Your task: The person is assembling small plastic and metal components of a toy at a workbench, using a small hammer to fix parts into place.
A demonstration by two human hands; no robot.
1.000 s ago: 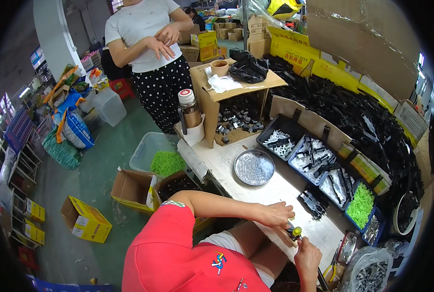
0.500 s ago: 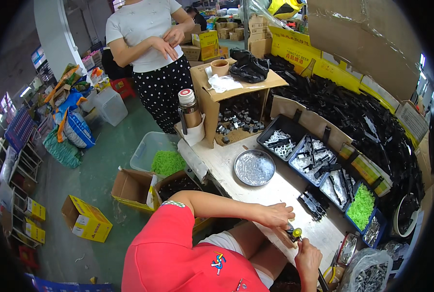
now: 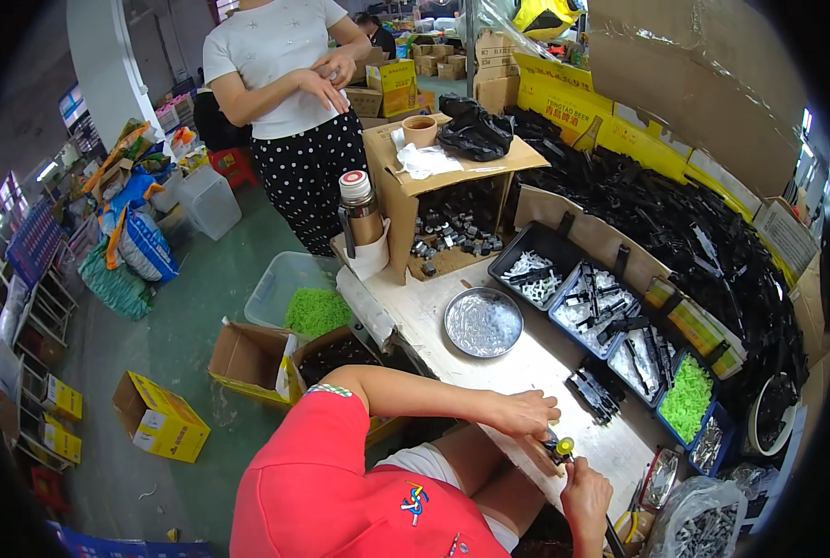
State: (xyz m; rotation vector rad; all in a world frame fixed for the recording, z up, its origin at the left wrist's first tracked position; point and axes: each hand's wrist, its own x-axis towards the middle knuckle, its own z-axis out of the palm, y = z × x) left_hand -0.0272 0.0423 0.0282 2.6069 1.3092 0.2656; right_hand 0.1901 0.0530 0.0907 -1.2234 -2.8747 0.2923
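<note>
A small black part [image 3: 558, 449] — yellow-green tipped — sits pinched at the bench edge.

We've got our left arm stretched out bare from a red sleeve, elbow bent, left hand [image 3: 524, 414] curled knuckles-up with fingers pinched down. Our right hand [image 3: 586, 486] sits just below it, wrist bent, fingers closed. Both hands nearly touching each other.

The small part [image 3: 560, 448] between both hands (black, yellow-tipped) is too tiny to identify.
</note>
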